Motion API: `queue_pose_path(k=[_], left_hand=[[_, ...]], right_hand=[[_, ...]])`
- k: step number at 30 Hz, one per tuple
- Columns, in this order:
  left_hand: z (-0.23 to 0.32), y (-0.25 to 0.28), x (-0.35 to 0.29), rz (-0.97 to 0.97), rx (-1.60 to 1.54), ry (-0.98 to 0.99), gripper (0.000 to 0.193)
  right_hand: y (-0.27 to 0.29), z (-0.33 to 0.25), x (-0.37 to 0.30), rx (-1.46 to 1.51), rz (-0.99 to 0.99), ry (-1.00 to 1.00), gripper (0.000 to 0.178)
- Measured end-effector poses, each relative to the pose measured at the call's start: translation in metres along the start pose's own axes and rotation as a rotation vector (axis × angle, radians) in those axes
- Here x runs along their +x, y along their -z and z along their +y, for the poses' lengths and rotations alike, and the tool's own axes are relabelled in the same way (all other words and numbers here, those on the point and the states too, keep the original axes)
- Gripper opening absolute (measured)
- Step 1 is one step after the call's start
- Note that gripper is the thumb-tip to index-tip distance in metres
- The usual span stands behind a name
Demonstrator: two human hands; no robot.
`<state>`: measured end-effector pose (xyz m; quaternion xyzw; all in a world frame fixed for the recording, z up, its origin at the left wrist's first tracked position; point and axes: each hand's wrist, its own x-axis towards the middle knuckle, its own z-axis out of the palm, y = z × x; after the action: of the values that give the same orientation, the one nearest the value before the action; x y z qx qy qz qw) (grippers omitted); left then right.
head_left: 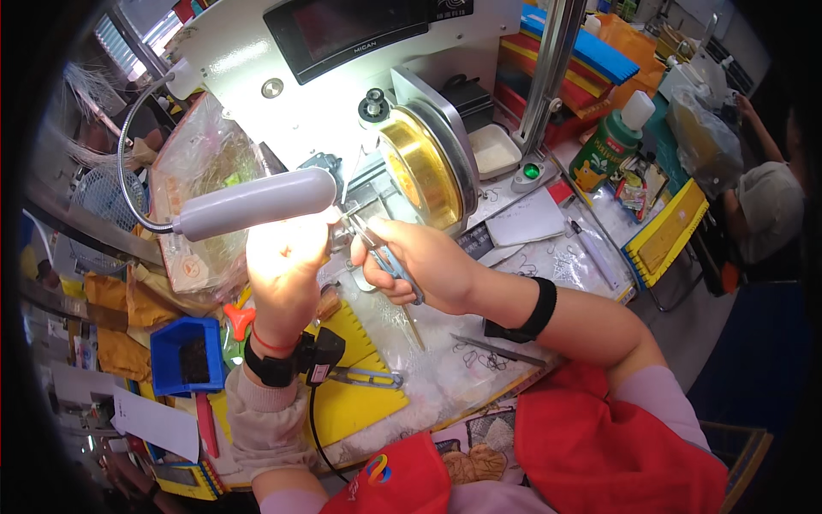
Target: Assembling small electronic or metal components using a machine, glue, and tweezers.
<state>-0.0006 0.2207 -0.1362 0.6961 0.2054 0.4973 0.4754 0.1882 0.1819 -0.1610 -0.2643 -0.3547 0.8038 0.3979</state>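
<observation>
My left hand is raised under the grey tube lamp, washed out by its glare. Its fingers look closed in a pinch, the tips partly behind the lamp; whatever they hold is lost in the brightness. My right hand is closed round a blue-handled hand tool with slim metal jaws, perhaps pliers or snips. The jaws point up and left, close to my left fingertips, in front of the machine's small metal mechanism. Beside my right hand is a spool of golden line on the machine.
Blue thread snips lie on a yellow board. Small dark hooks lie near a dark slim tool. A blue bin stands left; a green bottle stands right. Another person is at far right.
</observation>
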Motion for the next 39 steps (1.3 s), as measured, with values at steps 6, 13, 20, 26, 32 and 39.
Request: queue_pose_path(k=[6,13,20,26,32,39], left_hand=[[0.011,-0.012,0.002,-0.021,1.328,-0.395,0.033],[0.021,-0.022,0.000,0.018,1.469,-0.330,0.020],[0.024,-0.028,0.001,0.021,1.356,-0.337,0.008],[0.020,-0.027,0.002,0.049,1.208,-0.336,0.017],[0.021,-0.024,0.003,0.040,1.163,-0.344,0.016],[0.020,0.105,0.022,0.161,1.554,-0.351,0.052]], right_hand=[[0.005,0.002,0.006,0.092,-0.059,-0.047,0.041],[0.004,-0.001,0.009,0.119,-0.114,-0.079,0.043],[0.004,0.000,0.011,0.123,-0.092,-0.058,0.042],[0.001,0.000,0.010,0.143,-0.040,-0.045,0.037],[0.002,0.001,0.011,0.124,0.025,-0.008,0.035],[-0.008,0.003,-0.009,-0.272,0.086,0.217,0.036]])
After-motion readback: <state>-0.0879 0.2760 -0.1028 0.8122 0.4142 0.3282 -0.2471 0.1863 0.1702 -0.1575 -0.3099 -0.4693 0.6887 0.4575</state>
